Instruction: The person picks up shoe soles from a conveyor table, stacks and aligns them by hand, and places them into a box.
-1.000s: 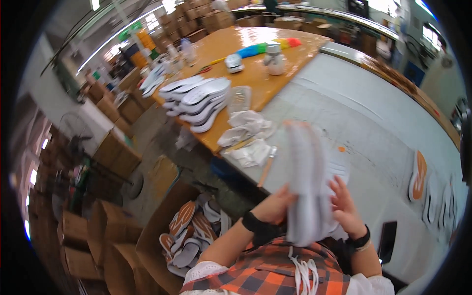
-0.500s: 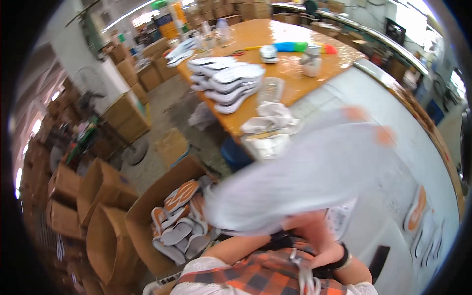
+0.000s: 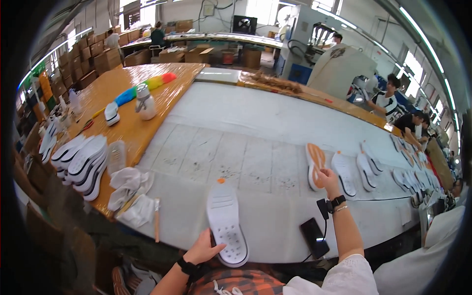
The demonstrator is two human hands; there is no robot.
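My left hand (image 3: 202, 248) grips the heel end of a white shoe sole (image 3: 223, 206), thumb on its upper face and the other fingers at its side, partly hidden. The sole lies lengthwise before me on the white-covered table, a small orange tab at its toe and holes in its heel. Reaching out to the right, my right hand (image 3: 328, 179) pinches the lower end of a sole with an orange bottom (image 3: 315, 160). Beside that one lies another white sole (image 3: 344, 174), and two more (image 3: 366, 172) sit just beyond.
Stacked white soles (image 3: 88, 164), a crumpled white cloth (image 3: 129, 187) and a jar (image 3: 145, 102) stand left. A brush (image 3: 157, 220) lies near the front edge; a phone (image 3: 313, 238) with a cable lies right of centre. Co-workers (image 3: 385, 101) and more soles (image 3: 417, 182) are at far right.
My view has swung right, away from the box of soles. A blurred whitish thing near my hands no longer covers the middle. My hands have moved apart, each now on a sole.
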